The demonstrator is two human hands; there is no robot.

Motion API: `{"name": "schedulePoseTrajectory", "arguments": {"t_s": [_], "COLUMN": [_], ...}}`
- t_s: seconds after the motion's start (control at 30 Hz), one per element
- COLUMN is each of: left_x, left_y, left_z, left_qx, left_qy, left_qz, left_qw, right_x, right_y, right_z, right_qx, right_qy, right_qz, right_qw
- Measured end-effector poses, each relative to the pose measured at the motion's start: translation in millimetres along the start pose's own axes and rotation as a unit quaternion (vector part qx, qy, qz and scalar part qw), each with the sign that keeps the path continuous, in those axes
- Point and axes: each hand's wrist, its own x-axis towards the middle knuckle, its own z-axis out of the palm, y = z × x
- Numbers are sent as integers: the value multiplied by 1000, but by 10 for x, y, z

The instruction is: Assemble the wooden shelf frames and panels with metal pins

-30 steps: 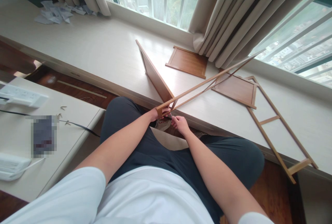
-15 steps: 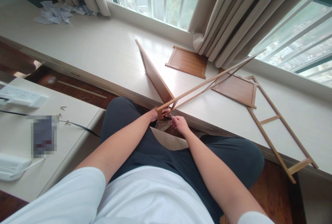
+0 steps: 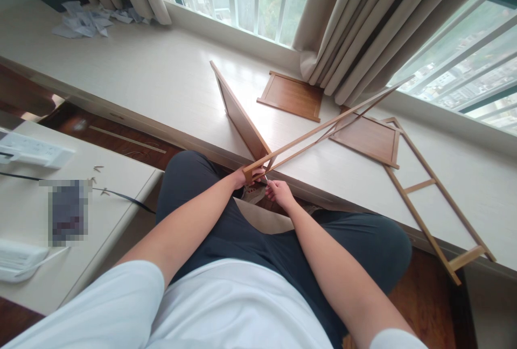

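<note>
My left hand (image 3: 243, 176) is wrapped around the near end of a long thin wooden frame (image 3: 323, 124) that slants up towards the window. A brown wooden panel (image 3: 239, 114) stands on edge against that same corner. My right hand (image 3: 279, 193) sits just right of the corner with its fingers pinched on something small that I cannot make out. Both hands are above my knees, at the front edge of the pale window ledge (image 3: 153, 79).
Two flat wooden panels (image 3: 293, 96) (image 3: 369, 139) and a ladder-like side frame (image 3: 434, 198) lie on the ledge. Crumpled paper (image 3: 86, 18) lies far left by the curtain. A low white table (image 3: 81, 214) at my left holds a power strip (image 3: 32, 149), cable and small screws.
</note>
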Motion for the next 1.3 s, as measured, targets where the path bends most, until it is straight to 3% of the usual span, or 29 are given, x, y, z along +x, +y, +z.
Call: {"name": "schedulePoseTrajectory", "arguments": {"t_s": [1.3], "left_x": [-23], "left_y": [50], "left_z": [14], "left_qx": [-5], "left_qy": [-9], "left_qz": [-4], "left_qw": [1000], "right_x": [-88], "right_y": [-106], "right_z": [27], "right_qx": [83], "right_qy": [-34], "right_qz": [41], "right_qw": [995]}}
